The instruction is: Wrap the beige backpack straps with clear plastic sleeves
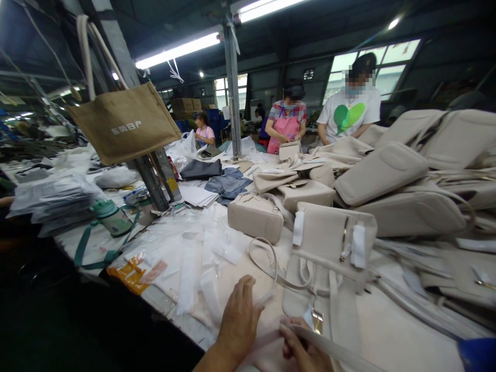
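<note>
My right hand [304, 347] is at the bottom centre, its fingers closed on a pale strap [337, 350] that runs off towards the lower right. To its left, my left hand [241, 310] is raised above the table, fingers up and slightly curled; translucent wrapping [267, 333] lies between the two hands. Just beyond them a beige bag [329, 232] stands with white wrapping on its sides, its flap and a gold buckle [318, 321] hanging towards me. A thin looped strap [276, 263] lies beside this bag.
Beige bags [406, 206] are heaped at the right, and another [256, 217] stands mid-table. Clear plastic sheets [186, 248], a green bottle [112, 217] and a post [155, 175] with a hanging brown bag [126, 124] are left. Several people work beyond the table.
</note>
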`<action>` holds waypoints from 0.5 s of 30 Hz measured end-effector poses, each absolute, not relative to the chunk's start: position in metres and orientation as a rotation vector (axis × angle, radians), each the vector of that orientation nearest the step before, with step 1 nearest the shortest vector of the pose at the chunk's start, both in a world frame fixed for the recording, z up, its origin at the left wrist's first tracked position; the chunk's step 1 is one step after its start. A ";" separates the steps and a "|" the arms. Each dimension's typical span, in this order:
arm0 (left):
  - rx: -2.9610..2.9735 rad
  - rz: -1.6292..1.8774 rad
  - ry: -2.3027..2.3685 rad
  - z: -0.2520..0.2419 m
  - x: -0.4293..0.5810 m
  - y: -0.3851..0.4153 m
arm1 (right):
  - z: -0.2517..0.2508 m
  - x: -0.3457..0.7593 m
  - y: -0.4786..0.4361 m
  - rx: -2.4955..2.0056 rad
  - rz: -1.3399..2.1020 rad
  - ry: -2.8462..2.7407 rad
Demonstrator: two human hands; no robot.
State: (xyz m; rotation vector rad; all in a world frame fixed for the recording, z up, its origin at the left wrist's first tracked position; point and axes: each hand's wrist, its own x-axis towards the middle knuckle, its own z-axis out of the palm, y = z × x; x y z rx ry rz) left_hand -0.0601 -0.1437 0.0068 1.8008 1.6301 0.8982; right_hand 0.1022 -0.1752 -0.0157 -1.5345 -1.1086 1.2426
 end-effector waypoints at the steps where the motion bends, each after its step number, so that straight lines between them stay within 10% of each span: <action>1: 1.825 0.805 1.653 0.002 -0.061 -0.135 | -0.018 0.104 -0.171 -1.514 1.274 -1.118; 15: 1.120 0.870 1.081 0.029 -0.076 -0.174 | -0.004 0.080 -0.162 -1.133 1.407 -0.935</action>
